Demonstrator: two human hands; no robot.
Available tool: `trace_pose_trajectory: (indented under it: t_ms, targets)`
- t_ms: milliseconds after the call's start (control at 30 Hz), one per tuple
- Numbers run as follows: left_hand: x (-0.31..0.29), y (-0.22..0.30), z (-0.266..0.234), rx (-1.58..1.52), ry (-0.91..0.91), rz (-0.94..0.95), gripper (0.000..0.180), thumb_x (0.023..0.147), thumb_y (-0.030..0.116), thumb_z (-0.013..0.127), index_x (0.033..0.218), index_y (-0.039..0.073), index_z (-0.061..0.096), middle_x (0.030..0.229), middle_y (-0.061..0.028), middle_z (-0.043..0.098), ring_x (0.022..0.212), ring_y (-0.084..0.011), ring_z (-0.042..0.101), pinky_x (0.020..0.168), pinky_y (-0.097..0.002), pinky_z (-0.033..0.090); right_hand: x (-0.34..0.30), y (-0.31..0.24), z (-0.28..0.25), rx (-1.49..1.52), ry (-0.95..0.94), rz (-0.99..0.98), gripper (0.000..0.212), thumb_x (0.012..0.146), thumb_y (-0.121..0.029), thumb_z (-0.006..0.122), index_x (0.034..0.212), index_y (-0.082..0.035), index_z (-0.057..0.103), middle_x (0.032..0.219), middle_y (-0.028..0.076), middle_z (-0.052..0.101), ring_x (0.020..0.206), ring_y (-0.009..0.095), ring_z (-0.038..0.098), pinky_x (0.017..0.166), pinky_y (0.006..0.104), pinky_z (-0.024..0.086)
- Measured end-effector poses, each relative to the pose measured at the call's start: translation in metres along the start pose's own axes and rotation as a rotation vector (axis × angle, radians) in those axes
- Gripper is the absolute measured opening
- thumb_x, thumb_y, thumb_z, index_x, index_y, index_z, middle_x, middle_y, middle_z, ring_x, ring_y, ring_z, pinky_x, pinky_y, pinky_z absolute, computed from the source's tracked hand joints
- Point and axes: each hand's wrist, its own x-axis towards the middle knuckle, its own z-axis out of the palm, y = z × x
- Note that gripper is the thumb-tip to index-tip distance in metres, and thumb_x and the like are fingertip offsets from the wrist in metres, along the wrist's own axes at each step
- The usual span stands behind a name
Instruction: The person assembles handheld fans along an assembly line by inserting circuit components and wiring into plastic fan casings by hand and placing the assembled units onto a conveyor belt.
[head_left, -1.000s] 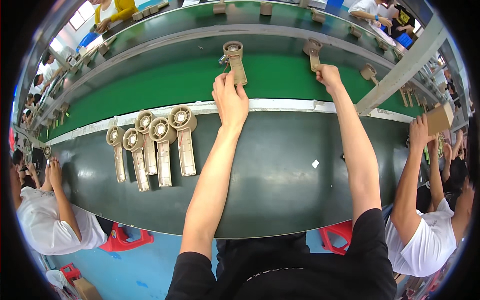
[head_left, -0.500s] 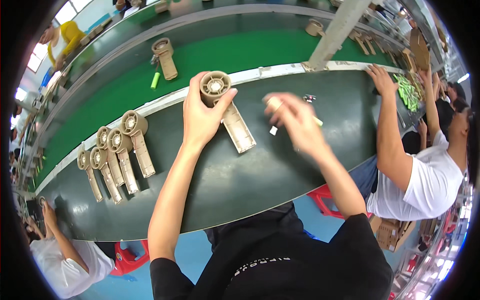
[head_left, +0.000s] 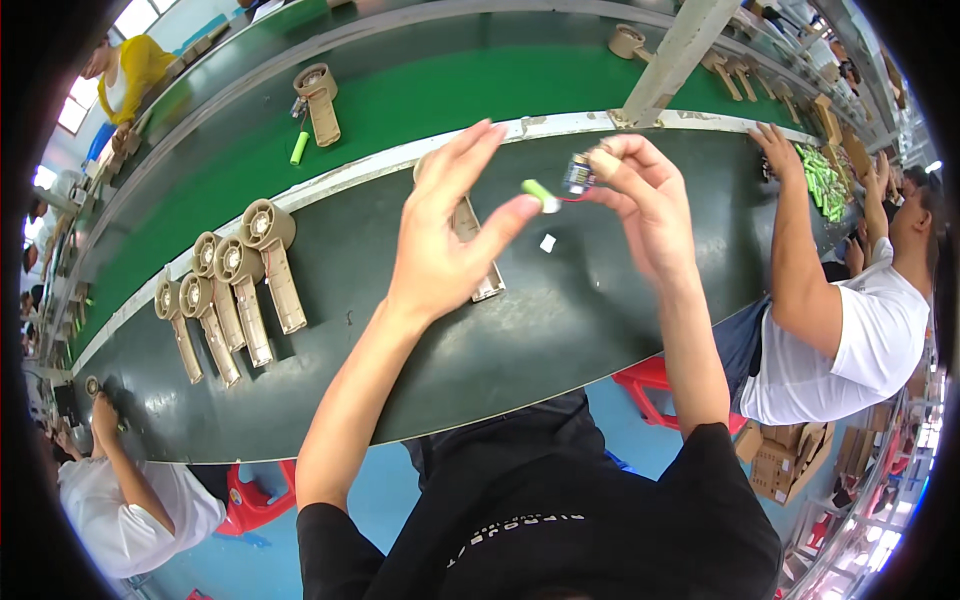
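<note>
Between thumb and fingers, my right hand point(head_left: 650, 205) pinches a small dark circuit board point(head_left: 577, 174). A red wire runs from the board toward a green battery cell point(head_left: 538, 192), which looks slightly blurred. My left hand point(head_left: 445, 220) is open with its fingers stretched out, and its thumb tip is close to the cell; whether they touch I cannot tell. Behind that hand lies a beige handheld-fan housing point(head_left: 488, 285), its round head mostly hidden. A small white square piece point(head_left: 547, 243) rests on the dark table between my hands.
Several beige fan housings point(head_left: 240, 262) stand grouped on the left. Beyond the pale rail, another fan point(head_left: 318, 100) with a green cell point(head_left: 299, 149) lies on the green belt point(head_left: 420, 95). To the right are a heap of green cells point(head_left: 822, 185) and a co-worker's arm point(head_left: 795, 230); a metal post point(head_left: 675, 65) rises behind.
My left hand has let go of the fan housing, which now lies on the table, and has opened. My right hand has picked up the circuit board, raising its wired battery cell.
</note>
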Motion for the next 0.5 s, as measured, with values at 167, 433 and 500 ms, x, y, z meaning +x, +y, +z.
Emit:
trace_pose_trajectory:
  t_ms: [167, 433, 500]
  targets:
    - [-0.006, 0.036, -0.006, -0.337, 0.052, -0.305, 0.044, 0.098, 0.014, 0.062, 0.139, 0.002, 0.053, 0.125, -0.0127, 0.065, 0.111, -0.0192, 0.063, 0.095, -0.0320, 0.050, 0.001, 0.001, 0.060, 0.187, -0.230, -0.029, 0.017, 0.095, -0.013, 0.065, 0.107, -0.002, 0.062, 0.099, 0.004, 0.068, 0.093, 0.012, 0.066, 0.084, 0.0293, 0.053]
    - [-0.022, 0.014, -0.045, 0.194, -0.029, -0.390, 0.017, 0.098, 0.012, 0.057, 0.108, 0.002, 0.067, 0.072, -0.0084, 0.065, 0.059, -0.0106, 0.057, 0.056, -0.0287, 0.045, 0.023, 0.039, 0.045, -0.307, -0.236, -0.012, 0.018, 0.093, -0.014, 0.067, 0.106, -0.002, 0.066, 0.091, 0.000, 0.067, 0.074, 0.007, 0.060, 0.069, 0.0229, 0.048]
    - [-0.023, 0.015, -0.044, 0.363, -0.127, -0.331, 0.010, 0.088, 0.011, 0.066, 0.097, 0.006, 0.065, 0.071, -0.0124, 0.064, 0.056, -0.0262, 0.058, 0.054, -0.0353, 0.044, 0.019, 0.046, 0.046, -0.389, -0.302, 0.061, 0.017, 0.093, -0.012, 0.067, 0.105, -0.001, 0.066, 0.090, 0.000, 0.067, 0.072, 0.006, 0.059, 0.066, 0.0216, 0.048]
